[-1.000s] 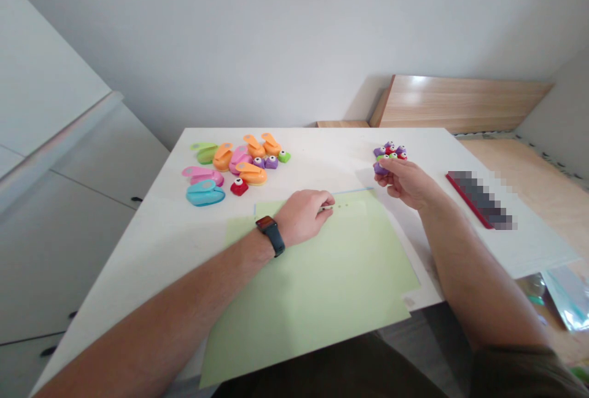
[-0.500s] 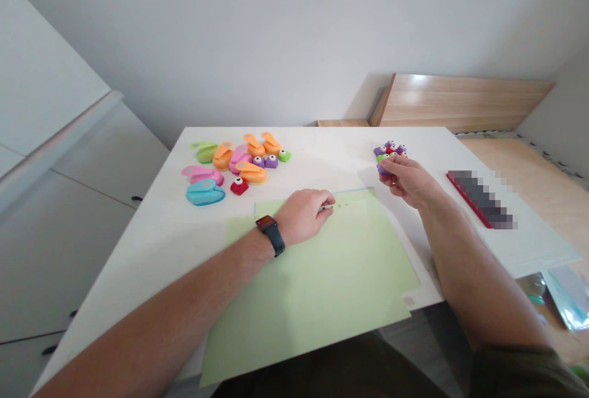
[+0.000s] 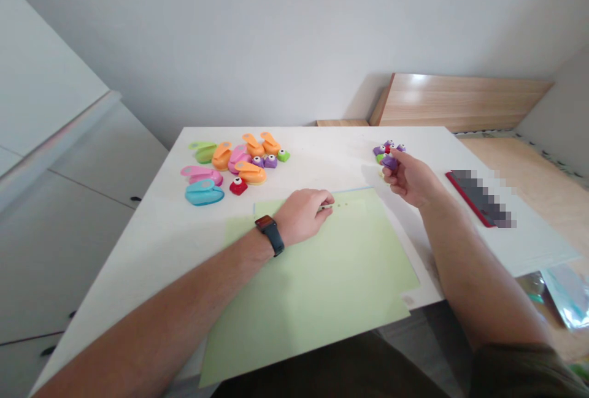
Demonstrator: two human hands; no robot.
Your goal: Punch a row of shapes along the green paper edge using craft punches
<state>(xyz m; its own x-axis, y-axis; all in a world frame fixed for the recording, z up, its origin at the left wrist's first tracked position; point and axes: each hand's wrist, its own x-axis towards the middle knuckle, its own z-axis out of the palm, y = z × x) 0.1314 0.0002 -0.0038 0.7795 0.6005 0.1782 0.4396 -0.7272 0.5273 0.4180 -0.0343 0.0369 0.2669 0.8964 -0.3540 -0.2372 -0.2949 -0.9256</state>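
My left hand point(image 3: 305, 216), with a dark watch on its wrist, rests on the light green paper point(image 3: 322, 281). Its fingers are closed in a pinch on the paper near the far edge. Several small punched marks point(image 3: 343, 205) show just right of the fingertips. To the right, my right hand point(image 3: 411, 178) is raised beyond the paper and closed around a small purple craft punch point(image 3: 389, 163). Right behind it stands a cluster of small craft punches point(image 3: 380, 150) in purple, red and green, partly hidden by the hand. Pale specks point(image 3: 383, 175) appear under the held punch.
Larger lever craft punches, such as a blue one point(image 3: 202, 193) and an orange one point(image 3: 251, 172), stand at the table's left. Among them are small purple punches, a green punch point(image 3: 283, 156) and a red punch point(image 3: 238, 186). A red-edged phone-like device point(image 3: 469, 202), partly pixelated, lies right.
My right hand has shifted slightly to the right and tilted the purple punch. Pale specks now show beneath it. My left hand stays in place on the paper.
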